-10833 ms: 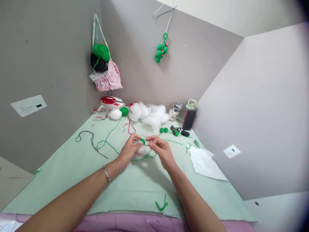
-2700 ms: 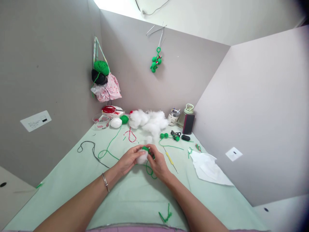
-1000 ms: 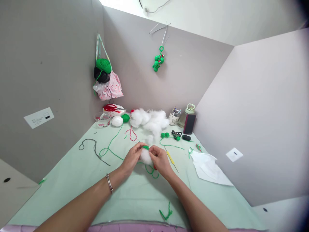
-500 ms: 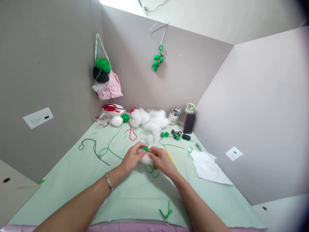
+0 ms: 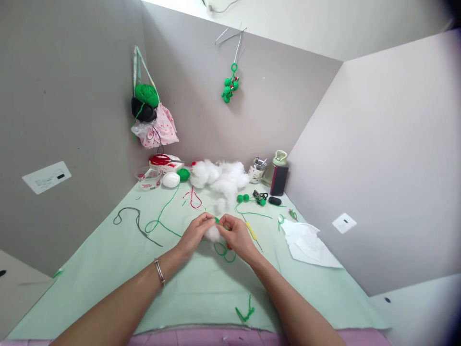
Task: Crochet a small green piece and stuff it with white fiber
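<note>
Over the middle of the table, my left hand (image 5: 195, 232) and my right hand (image 5: 236, 234) meet fingertip to fingertip. Both are closed around a small green crocheted piece (image 5: 216, 220), mostly hidden by the fingers. A tuft of white stuffing (image 5: 213, 234) bulges out between the hands, just below the green piece. Loops of green yarn (image 5: 220, 249) hang or lie under my right hand, with a bit of red beside them. A yellow-handled crochet hook (image 5: 251, 231) lies on the cloth to the right of my right hand.
A pile of white stuffing (image 5: 226, 178) sits at the back. Left of it are a white yarn ball (image 5: 171, 179), a green yarn ball (image 5: 183, 174) and red-handled scissors (image 5: 160, 160). To the right stand a bottle (image 5: 279, 161) and a phone (image 5: 279, 180). White sheets (image 5: 306, 242) lie front right.
My fingers have shifted slightly around the green piece, covering more of it. The whole view has moved a little, so everything appears slightly further left.
</note>
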